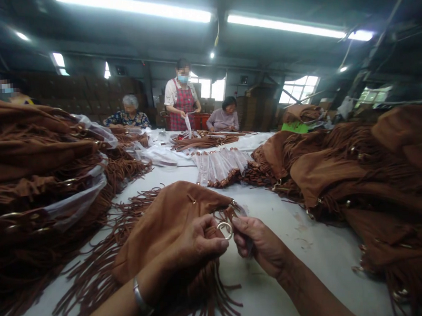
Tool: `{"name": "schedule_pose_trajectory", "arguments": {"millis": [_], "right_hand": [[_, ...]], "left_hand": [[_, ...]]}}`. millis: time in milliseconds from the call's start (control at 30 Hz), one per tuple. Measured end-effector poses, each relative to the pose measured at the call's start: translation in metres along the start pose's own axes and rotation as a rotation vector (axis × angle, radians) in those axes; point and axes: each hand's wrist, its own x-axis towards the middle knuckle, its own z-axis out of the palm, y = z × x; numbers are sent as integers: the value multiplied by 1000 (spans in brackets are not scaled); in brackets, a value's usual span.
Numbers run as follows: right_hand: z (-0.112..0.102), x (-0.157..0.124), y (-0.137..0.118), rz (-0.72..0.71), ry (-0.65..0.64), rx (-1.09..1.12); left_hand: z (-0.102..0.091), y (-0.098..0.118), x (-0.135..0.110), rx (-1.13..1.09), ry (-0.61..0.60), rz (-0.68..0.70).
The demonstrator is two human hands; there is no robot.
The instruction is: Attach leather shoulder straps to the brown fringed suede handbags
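A brown fringed bag (158, 223) lies on the white table in front of me, its fringe spread to the left and below. My left hand (201, 237) pinches a brown tab beside a gold metal ring (225, 230) at the bag's right end. Closed on the other side of the ring, my right hand (253, 239) grips a brown strap end (230, 212). The ring sits between the fingertips of both hands. Whether the strap passes through the ring is hard to make out.
Tall piles of brown fringed bags stand at left (35, 159) and right (340, 169). Plastic-wrapped straps (220, 164) lie in a row beyond my bag. Several co-workers sit or stand farther off, one in a checked apron (181, 107). The white table (292, 258) runs between the piles.
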Motion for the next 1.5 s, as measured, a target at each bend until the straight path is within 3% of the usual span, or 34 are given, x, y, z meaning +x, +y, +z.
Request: {"name": "schedule_pose_trajectory", "arguments": {"millis": [300, 567, 667, 833, 900, 1000, 1200, 1267, 1500], "right_hand": [[7, 0, 8, -31, 14, 33], [25, -4, 22, -127, 122, 145], [21, -1, 16, -24, 24, 96], [2, 10, -7, 239, -253, -135], [-3, 12, -13, 284, -267, -172], [-4, 8, -14, 198, -187, -159], [7, -7, 13, -46, -38, -123], [9, -6, 19, -67, -9, -118], [4, 15, -8, 193, -209, -163]], "left_hand": [[-8, -6, 1, -68, -115, 63], [-12, -17, -1, 88, -13, 99], [-17, -20, -4, 332, -2, 148], [-23, -21, -11, 659, -27, 174], [-24, -19, -13, 747, 7, 200], [-24, -14, -15, 842, 99, 220], [-21, -11, -15, 858, 146, 215], [-21, -14, -16, 860, 151, 227], [-22, -14, -18, 882, 111, 317]]}}
